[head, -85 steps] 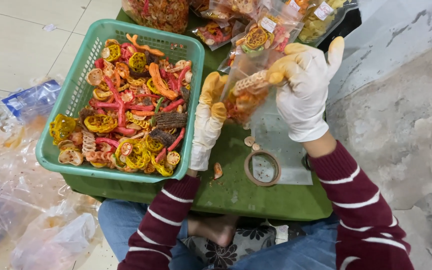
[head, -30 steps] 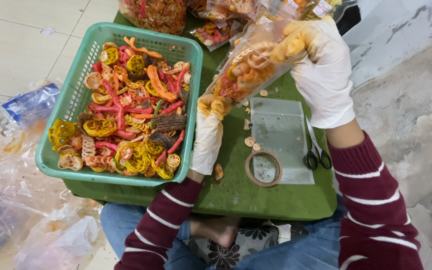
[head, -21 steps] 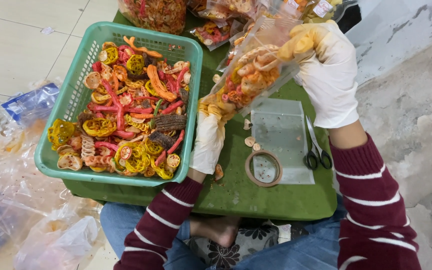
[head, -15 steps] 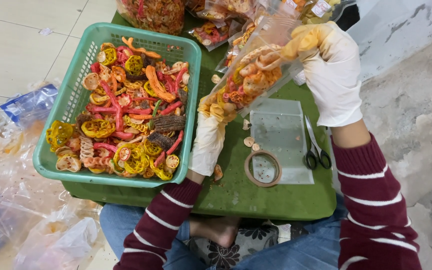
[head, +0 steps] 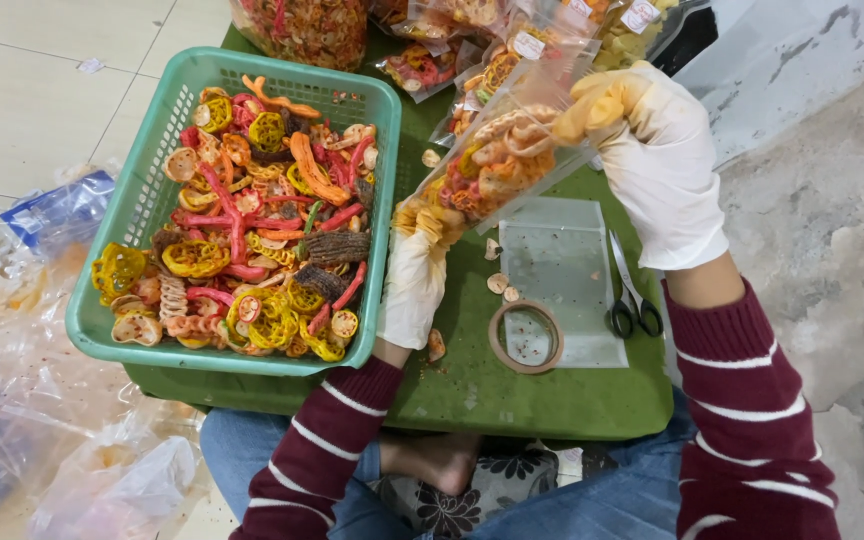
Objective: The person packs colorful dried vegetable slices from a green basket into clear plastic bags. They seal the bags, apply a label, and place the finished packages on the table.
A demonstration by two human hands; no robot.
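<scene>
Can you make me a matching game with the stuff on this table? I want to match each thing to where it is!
Things:
1. green basket
2. scissors
3. tape roll
4. clear snack bag

Places:
A. held up between both gloved hands
B. right of the flat empty bag
C. left side of the table, full of colourful snacks
D. lying on the flat empty bag's near corner

Pairs: 1-C, 2-B, 3-D, 4-A

Bright even daylight, soft faint shadows, sharp focus, slight wide-angle edge distortion
</scene>
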